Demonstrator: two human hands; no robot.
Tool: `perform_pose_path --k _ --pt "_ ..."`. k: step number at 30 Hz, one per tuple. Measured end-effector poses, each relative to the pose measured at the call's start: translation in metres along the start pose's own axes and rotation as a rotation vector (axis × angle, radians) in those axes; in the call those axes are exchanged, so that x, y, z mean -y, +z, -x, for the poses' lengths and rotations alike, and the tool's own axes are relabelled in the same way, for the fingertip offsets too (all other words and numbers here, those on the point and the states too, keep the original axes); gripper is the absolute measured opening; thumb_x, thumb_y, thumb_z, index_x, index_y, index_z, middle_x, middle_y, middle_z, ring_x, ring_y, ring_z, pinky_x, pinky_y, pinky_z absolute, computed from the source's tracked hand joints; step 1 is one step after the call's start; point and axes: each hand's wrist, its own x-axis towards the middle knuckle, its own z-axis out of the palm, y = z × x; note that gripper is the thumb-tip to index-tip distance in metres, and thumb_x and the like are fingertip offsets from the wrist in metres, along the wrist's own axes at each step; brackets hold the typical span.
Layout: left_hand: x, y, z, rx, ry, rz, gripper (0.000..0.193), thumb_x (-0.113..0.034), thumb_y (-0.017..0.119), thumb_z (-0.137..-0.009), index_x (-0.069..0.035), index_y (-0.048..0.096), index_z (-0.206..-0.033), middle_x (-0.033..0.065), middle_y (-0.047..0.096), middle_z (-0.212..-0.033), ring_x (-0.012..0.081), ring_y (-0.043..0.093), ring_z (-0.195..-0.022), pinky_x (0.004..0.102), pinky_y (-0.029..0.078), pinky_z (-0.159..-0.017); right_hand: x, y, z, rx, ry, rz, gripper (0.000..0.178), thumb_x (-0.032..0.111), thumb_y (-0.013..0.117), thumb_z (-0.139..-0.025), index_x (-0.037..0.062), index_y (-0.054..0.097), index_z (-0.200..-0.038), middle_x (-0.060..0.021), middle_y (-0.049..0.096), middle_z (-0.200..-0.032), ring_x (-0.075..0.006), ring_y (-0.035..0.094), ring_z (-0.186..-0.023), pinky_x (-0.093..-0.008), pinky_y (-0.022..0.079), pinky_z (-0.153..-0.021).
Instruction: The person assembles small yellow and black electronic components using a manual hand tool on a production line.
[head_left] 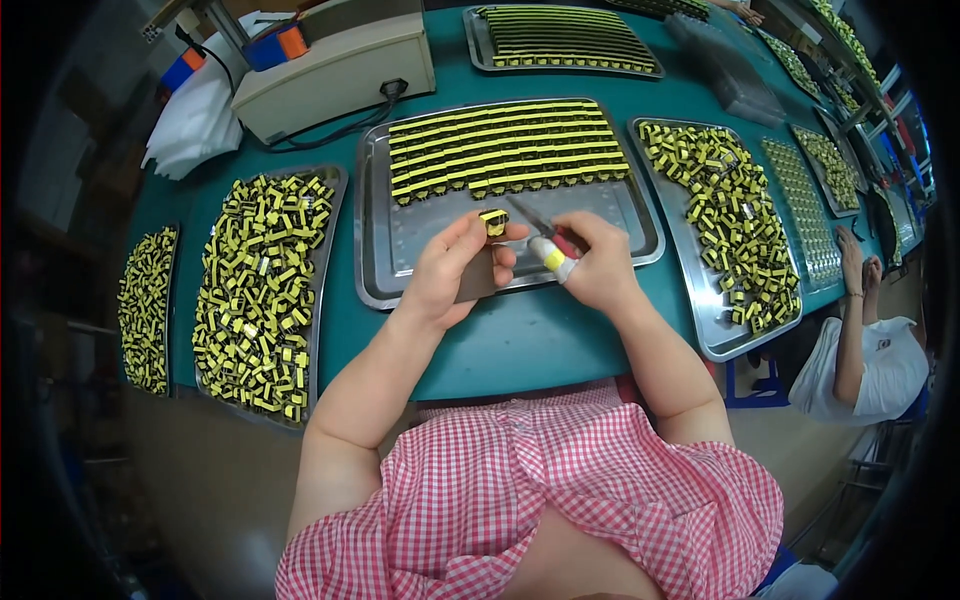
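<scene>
My left hand (440, 268) pinches a small yellow-and-black component (493, 223), a taped block, between thumb and fingers. A flat dark brown piece (477, 277) also sits in that hand, against the palm. My right hand (604, 265) is closed around a pointed metal tool (530, 214) with a red grip; its exact kind is unclear. A white cylinder with a yellow band (552, 257) shows at the same fingers. Both hands are over the near edge of a metal tray (378, 240), where rows of similar components (505, 150) stand at the far side.
Loose components heap in trays at the left (255, 290) and right (720, 230). Behind stand a beige box-shaped device (340, 70) with a black cable, white foam sheets (195, 125), another filled tray (560, 45) and a clear plastic box (725, 70). A co-worker (860, 360) sits at the right.
</scene>
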Motion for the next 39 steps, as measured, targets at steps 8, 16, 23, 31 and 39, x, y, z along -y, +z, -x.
perform_pose_path --k 8,16,23,31,39 --pt "-0.0008 0.0077 0.0000 0.025 0.033 -0.036 0.035 -0.031 0.046 -0.091 0.000 0.052 -0.104 0.0092 0.058 -0.086 0.0154 0.053 -0.068 0.0264 0.044 -0.061 0.0006 -0.0002 0.0037 0.063 -0.026 0.029 0.027 0.017 0.073 -0.068 0.0009 0.061 -0.085 -0.0110 0.059 -0.072 -0.0206 0.058 -0.059 -0.0283 0.046 -0.054" --pt "0.0015 0.0035 -0.0005 0.014 0.014 0.012 0.038 -0.036 0.045 -0.091 -0.001 0.053 -0.102 0.0094 0.058 -0.088 0.0155 0.052 -0.069 0.0271 0.044 -0.061 0.0031 -0.0018 0.0048 0.047 -0.074 0.061 0.025 0.016 0.072 -0.068 0.0008 0.061 -0.084 -0.0107 0.058 -0.070 -0.0216 0.058 -0.058 -0.0293 0.045 -0.053" --pt "0.0021 0.0050 0.0008 -0.024 0.013 0.083 0.031 -0.030 0.049 -0.090 -0.001 0.051 -0.100 0.0089 0.057 -0.089 0.0145 0.052 -0.071 0.0273 0.044 -0.061 0.0040 -0.0019 0.0057 0.034 -0.085 0.061 0.024 0.016 0.072 -0.068 0.0009 0.061 -0.083 -0.0106 0.058 -0.069 -0.0217 0.058 -0.058 -0.0294 0.046 -0.053" --pt "0.0018 0.0033 0.0008 -0.049 0.064 0.070 0.025 -0.020 0.053 -0.088 -0.001 0.051 -0.105 0.0089 0.055 -0.093 0.0127 0.051 -0.075 0.0262 0.044 -0.061 0.0020 -0.0030 0.0052 -0.058 -0.118 0.120 0.028 0.016 0.075 -0.065 0.0006 0.061 -0.083 -0.0103 0.061 -0.072 -0.0208 0.060 -0.060 -0.0286 0.048 -0.055" --pt "-0.0003 -0.0007 0.0000 -0.127 0.138 -0.050 0.024 -0.016 0.055 -0.087 -0.003 0.050 -0.107 0.0081 0.054 -0.092 0.0136 0.049 -0.076 0.0273 0.041 -0.064 0.0058 -0.0062 0.0043 -0.075 -0.159 0.154 0.027 0.014 0.076 -0.063 0.0015 0.061 -0.082 -0.0097 0.060 -0.072 -0.0226 0.060 -0.062 -0.0295 0.048 -0.056"
